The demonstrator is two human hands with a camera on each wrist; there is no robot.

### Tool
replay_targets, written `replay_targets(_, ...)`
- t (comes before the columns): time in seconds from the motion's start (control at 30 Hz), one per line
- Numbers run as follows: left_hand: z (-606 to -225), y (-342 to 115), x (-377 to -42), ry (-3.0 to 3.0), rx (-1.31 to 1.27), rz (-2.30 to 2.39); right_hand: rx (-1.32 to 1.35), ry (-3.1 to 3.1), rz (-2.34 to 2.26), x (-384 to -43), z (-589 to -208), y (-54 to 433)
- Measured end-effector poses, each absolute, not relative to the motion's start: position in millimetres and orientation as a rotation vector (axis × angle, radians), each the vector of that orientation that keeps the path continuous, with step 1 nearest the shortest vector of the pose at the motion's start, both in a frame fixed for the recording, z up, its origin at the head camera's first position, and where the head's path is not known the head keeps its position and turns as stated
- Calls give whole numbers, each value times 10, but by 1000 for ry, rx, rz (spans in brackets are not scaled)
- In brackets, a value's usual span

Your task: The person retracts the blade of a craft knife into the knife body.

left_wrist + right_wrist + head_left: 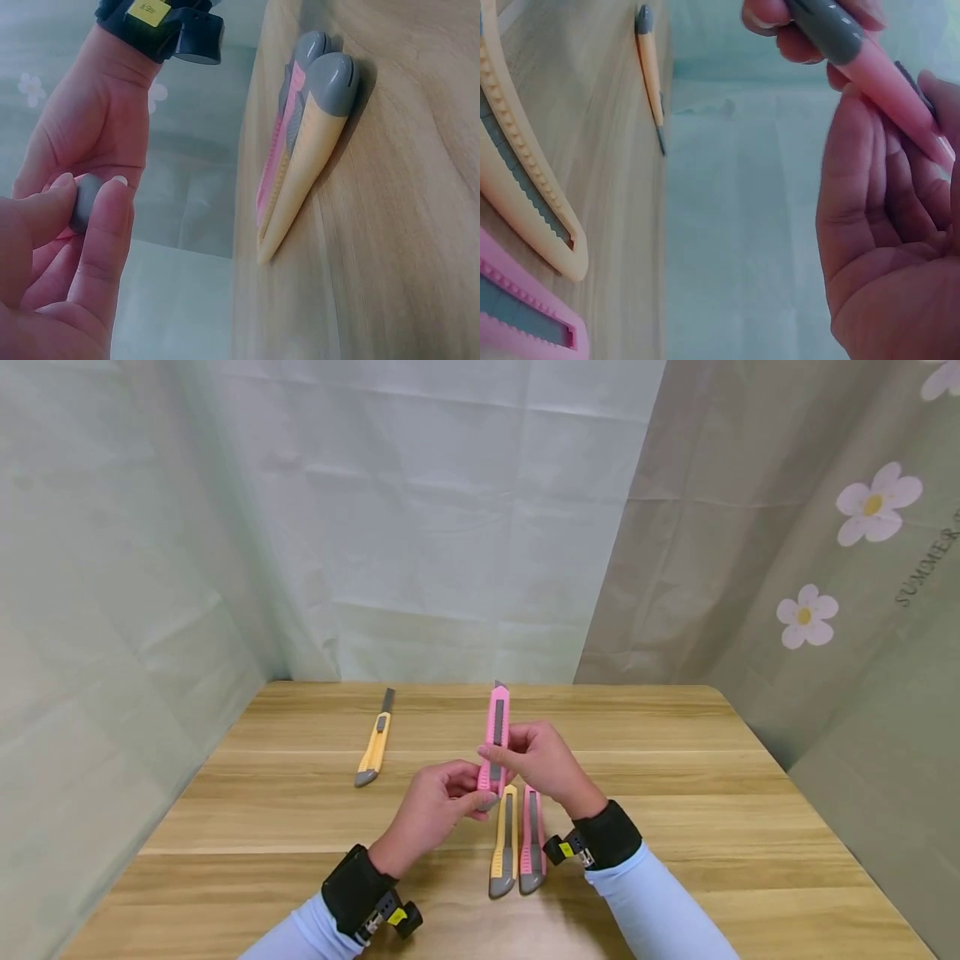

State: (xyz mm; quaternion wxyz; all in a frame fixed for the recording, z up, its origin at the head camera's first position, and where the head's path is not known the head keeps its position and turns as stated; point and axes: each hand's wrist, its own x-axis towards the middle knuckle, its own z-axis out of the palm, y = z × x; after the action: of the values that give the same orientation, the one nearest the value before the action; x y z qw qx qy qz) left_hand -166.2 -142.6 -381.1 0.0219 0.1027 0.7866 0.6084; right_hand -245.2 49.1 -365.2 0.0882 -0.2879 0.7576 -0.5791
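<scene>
Soft, diffuse light, seemingly from overhead, covers the table (720,827) evenly in the head view. Behind the table the curtain (450,527) is pale and bright; at either side of it, the cloth shows wide-angle stretch. A faint shadow darkens the table below the right sleeve (656,897). Both wrist views look hazier and softer. On the table, a yellow cutter (304,169) throws a blurred shadow; above it, small highlights gleam on the raised pink cutter (896,90).

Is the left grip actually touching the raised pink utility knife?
Touching. The left wrist view shows it plainly: the left grip pinches the grey end cap of the raised pink utility knife between thumb and finger.
</scene>
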Motion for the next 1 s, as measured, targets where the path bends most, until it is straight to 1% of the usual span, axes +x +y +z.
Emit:
replay_targets(0.2, -3790, -1417, -1657, 2438, 319, 1869, -883, 2229, -1756, -2429, -3661, 475)
replay_targets(0.47, -3777, -1432, -1665, 2433, 363, 1868, -984, 2163, -1741, -2417, -3660, 487)
replay_targets(0.8, -3798, -1445, -1677, 2428, 280, 1911, -901, 2151, -1761, -2436, -3649, 482)
replay_targets(1.0, -3829, -1463, -1701, 2420, 287, 1912, -894, 2174, -1722, -2441, -3642, 497)
